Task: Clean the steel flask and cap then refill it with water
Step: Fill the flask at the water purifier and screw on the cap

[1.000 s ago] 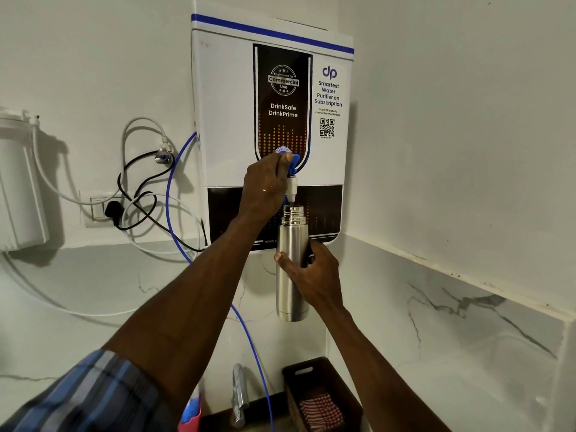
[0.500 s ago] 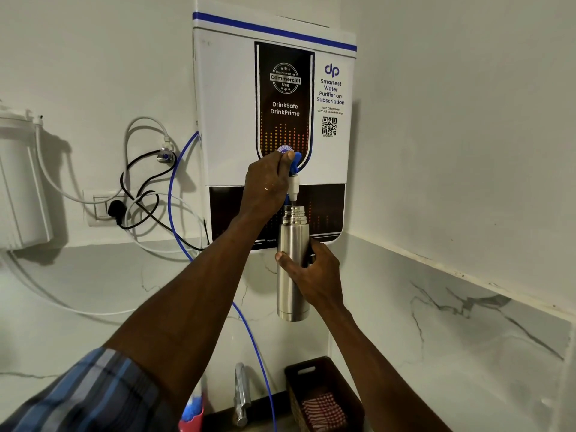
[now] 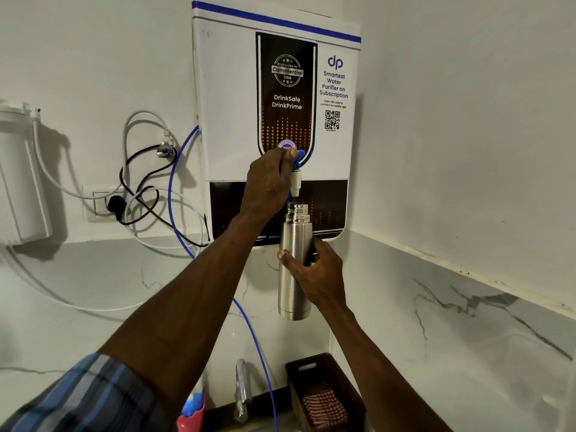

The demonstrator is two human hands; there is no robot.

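The steel flask [image 3: 293,244] hangs upright with its open threaded mouth right under the white spout of the blue tap [image 3: 297,169]. My right hand [image 3: 314,275] is wrapped around the flask's middle from the right. My left hand [image 3: 269,182] grips the blue tap lever on the wall-mounted water purifier [image 3: 230,98]. The flask's cap is not in view.
Below are a chrome faucet [image 3: 243,391], a brown basket [image 3: 314,366] with a checked cloth, and a pink cup [image 3: 191,416]. A blue hose [image 3: 177,182], cables, a wall socket [image 3: 99,204] and a white filter housing [image 3: 18,182] sit at the left. Marble walls meet at the corner.
Both hands and the flask stay in the same pose at the tap. The view has shifted only slightly.
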